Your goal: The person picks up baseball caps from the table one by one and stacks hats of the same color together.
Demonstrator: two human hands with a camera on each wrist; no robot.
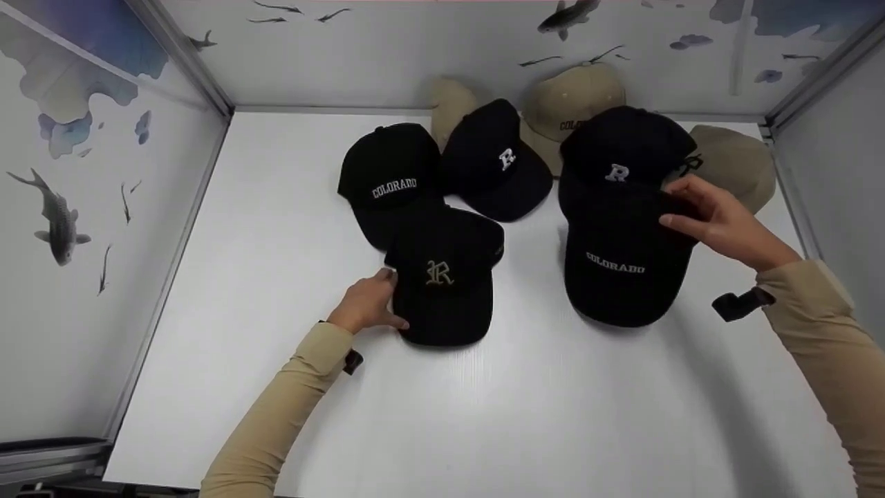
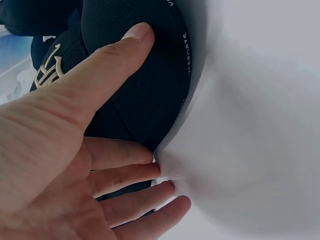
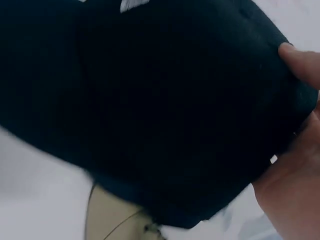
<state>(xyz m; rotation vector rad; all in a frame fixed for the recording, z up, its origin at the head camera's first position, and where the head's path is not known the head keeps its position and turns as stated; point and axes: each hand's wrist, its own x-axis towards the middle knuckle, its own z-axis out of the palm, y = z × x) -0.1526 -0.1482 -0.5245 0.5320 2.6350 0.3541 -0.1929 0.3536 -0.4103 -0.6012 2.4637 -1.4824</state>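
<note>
White light spreads brightly across the head view, leaving a soft sheen on the tabletop (image 1: pixel 525 415) near six o'clock and the right sleeve's (image 1: pixel 816 339) diffuse shadow at four. Pale streaks mark the left wall (image 1: pixel 76 304) at ten o'clock and the back wall (image 1: pixel 332 62) at two. The left wrist view washes out at three o'clock. The right wrist view shows the dark cap (image 3: pixel 190 120) nearly featureless, its edge blurred at eight.

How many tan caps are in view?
3, all partly covered: left tan cap and middle tan cap near the back wall, right tan cap just beyond the right hand. Others may be hidden.
</note>
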